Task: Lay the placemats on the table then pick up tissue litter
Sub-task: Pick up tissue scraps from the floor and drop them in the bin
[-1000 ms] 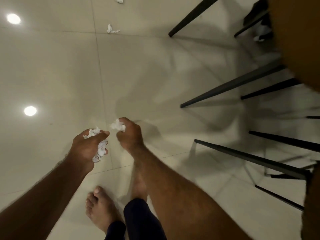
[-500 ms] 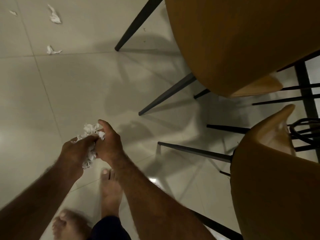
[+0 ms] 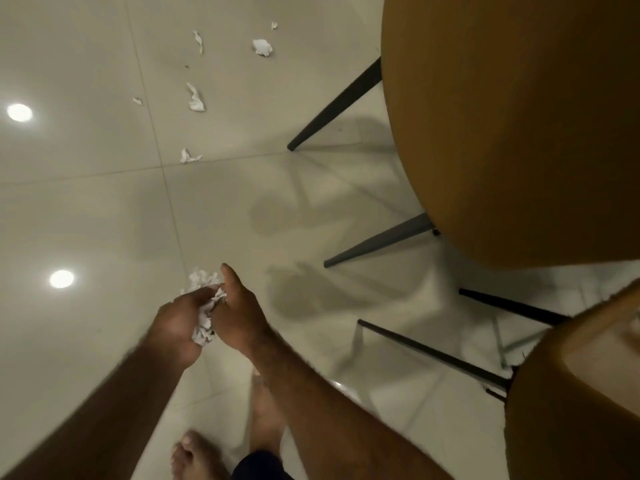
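Observation:
My left hand (image 3: 176, 323) holds a crumpled wad of white tissue (image 3: 204, 306) above the pale tiled floor. My right hand (image 3: 239, 313) presses against the same wad from the right, thumb sticking up. Several loose tissue scraps lie on the floor ahead: one (image 3: 188, 156) nearest, another (image 3: 195, 98) beyond it, a small bit (image 3: 138, 101) to its left, a strip (image 3: 198, 41) farther on, and a crumpled piece (image 3: 262, 47) near the chair. No placemats or table top are in view.
Two mustard-coloured chairs stand on the right, one (image 3: 512, 126) large and close, one (image 3: 575, 403) at the lower right, with thin black legs (image 3: 336, 105) slanting across the floor. My bare feet (image 3: 194, 455) are at the bottom. Ceiling lights reflect in the tiles on the left.
My right hand brought its tissue piece over to the left hand's wad, and both hands now close together on it. The view swung, bringing more scraps on the floor ahead into view.

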A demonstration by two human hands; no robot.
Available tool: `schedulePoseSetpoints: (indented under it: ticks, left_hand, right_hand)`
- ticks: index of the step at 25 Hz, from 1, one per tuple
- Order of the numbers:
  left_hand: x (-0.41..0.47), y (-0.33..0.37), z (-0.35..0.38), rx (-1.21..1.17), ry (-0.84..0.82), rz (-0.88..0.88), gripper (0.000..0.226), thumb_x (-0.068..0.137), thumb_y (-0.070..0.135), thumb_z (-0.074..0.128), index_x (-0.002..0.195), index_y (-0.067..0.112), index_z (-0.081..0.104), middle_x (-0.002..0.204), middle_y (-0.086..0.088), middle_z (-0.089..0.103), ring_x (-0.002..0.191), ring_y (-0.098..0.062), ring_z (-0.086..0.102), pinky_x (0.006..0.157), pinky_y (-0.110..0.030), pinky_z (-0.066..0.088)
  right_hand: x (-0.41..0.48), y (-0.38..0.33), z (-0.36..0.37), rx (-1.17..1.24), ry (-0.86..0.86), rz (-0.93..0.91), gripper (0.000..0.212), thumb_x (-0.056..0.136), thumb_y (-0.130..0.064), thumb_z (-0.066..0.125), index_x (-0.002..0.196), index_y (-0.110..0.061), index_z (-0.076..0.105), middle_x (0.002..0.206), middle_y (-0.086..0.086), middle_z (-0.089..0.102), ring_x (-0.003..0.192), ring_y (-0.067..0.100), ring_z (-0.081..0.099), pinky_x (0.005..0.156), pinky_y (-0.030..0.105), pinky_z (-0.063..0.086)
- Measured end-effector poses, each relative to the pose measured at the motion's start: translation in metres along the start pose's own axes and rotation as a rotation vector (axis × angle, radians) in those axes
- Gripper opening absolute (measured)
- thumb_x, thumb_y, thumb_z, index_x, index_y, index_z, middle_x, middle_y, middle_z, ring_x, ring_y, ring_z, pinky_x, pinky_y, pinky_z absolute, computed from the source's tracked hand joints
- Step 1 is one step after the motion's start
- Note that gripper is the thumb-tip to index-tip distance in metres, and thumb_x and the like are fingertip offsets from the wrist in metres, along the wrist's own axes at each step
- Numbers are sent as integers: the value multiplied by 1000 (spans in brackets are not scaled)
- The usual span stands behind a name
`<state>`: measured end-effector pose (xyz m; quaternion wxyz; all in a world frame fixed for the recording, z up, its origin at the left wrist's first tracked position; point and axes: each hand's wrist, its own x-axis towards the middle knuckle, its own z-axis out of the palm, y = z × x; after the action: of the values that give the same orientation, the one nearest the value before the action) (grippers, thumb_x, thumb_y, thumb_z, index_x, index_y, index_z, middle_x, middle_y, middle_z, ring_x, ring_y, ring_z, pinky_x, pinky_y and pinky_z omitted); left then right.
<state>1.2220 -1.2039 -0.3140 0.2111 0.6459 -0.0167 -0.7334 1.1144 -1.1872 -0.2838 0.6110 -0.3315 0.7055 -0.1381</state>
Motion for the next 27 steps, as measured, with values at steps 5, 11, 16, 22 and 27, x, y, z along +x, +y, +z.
schedulePoseSetpoints:
  ticks: [5, 11, 16, 22, 27]
  left_hand:
    - [3, 64, 7, -10, 60, 11, 30, 94, 15, 64, 119, -2, 70, 96, -17, 73, 66, -22, 74, 57, -27, 59]
    - [17, 145, 17, 113, 168, 108, 34, 90, 12, 71, 123, 6, 66, 103, -11, 69, 83, -27, 66, 91, -47, 56]
    - [35, 212, 15, 172, 187, 175, 16, 82, -7, 66, 94, 1, 73, 77, -17, 71, 60, -29, 67, 59, -30, 54]
    - [79, 270, 2, 332, 244, 203, 15, 83, -3, 69, 93, 6, 71, 82, -22, 72, 56, -32, 64, 58, -37, 54]
    - [125, 283, 4, 382, 249, 204, 9, 84, 1, 69, 92, 2, 66, 71, -8, 72, 54, -29, 64, 55, -36, 49]
  right_hand:
    - [28, -49, -4, 29, -28, -24, 88, 69, -28, 46, 154, -33, 25, 142, 3, 55, 127, 22, 53, 109, 37, 41]
    - [76, -111, -15, -45, -51, -120, 78, 80, -13, 50, 153, -28, 26, 138, 3, 59, 123, 22, 56, 103, 29, 41]
    - [133, -158, 3, 91, -54, -55, 85, 61, -27, 56, 143, -39, 36, 130, -4, 64, 114, 19, 62, 97, 43, 52]
    - [208, -193, -8, 317, -146, 23, 56, 89, 11, 46, 138, -17, 46, 113, 2, 70, 86, 12, 69, 72, 27, 51]
    - [279, -167, -16, -86, 50, 15, 47, 86, 1, 51, 130, -15, 58, 110, 3, 72, 98, 23, 67, 79, 30, 54]
